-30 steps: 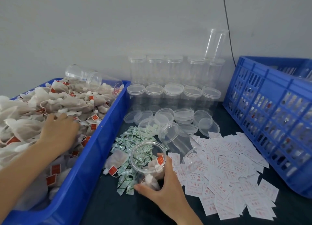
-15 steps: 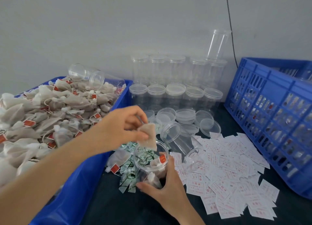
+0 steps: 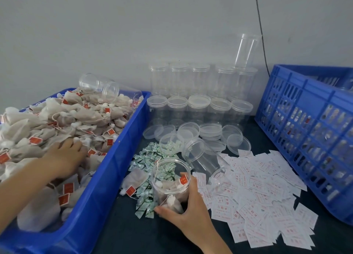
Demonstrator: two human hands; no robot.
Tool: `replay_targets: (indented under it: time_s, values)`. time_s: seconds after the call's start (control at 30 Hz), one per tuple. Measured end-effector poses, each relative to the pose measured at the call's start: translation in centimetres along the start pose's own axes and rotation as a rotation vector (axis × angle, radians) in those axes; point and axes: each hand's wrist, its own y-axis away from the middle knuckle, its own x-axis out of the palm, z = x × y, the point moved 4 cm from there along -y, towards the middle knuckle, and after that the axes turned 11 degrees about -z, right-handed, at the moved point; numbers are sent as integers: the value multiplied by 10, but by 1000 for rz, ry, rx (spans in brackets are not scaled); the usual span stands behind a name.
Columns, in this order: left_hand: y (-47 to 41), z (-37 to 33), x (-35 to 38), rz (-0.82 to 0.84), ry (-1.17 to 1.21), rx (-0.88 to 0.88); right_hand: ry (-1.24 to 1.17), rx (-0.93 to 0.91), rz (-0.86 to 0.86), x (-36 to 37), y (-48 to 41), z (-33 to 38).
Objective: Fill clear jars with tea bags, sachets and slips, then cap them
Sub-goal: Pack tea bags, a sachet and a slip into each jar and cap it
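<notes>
A clear open jar (image 3: 169, 174) stands on the dark table and holds a few tea bags with red tags. My right hand (image 3: 188, 210) grips it round its lower side. My left hand (image 3: 65, 158) lies on the heap of tea bags (image 3: 57, 120) in the blue tub (image 3: 107, 169), fingers stretched forward among the bags. Green-and-white sachets (image 3: 150, 155) are piled just behind and left of the jar. White slips with red print (image 3: 257, 189) are spread to its right. One loose tea bag (image 3: 135, 179) lies on the table left of the jar.
An empty jar (image 3: 204, 158) lies on its side behind the held jar. Loose lids (image 3: 210, 129) and rows of capped empty jars (image 3: 198, 105) stand toward the wall. A blue slatted crate (image 3: 305, 129) holds filled jars at right. Two jars (image 3: 107, 87) lie on the tea bag heap.
My left hand dropped a tea bag over the jar and has gone back to the tub, onto the heap. My right hand has kept hold of the jar.
</notes>
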Motion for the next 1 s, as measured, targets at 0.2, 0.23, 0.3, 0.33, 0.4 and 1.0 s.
replay_targets:
  time_s: [0.2,0.23,0.3,0.33,0.4,1.0]
  values:
    - [-8,0,2,-84,396,-37,-9,6,-8,-1,0,0]
    - [-8,2,-3,-120,439,-62,-9,8,-5,0,0,0]
    - [-5,4,-24,-303,586,-79,4,8,-2,1,0,0]
    - [-2,3,-40,-396,650,-74,9,14,0,2,-1,0]
    - [11,-10,-79,-528,771,-12,10,24,-1,2,-1,-2]
    - [96,-148,-117,-448,1461,145,45,89,15,-1,2,3]
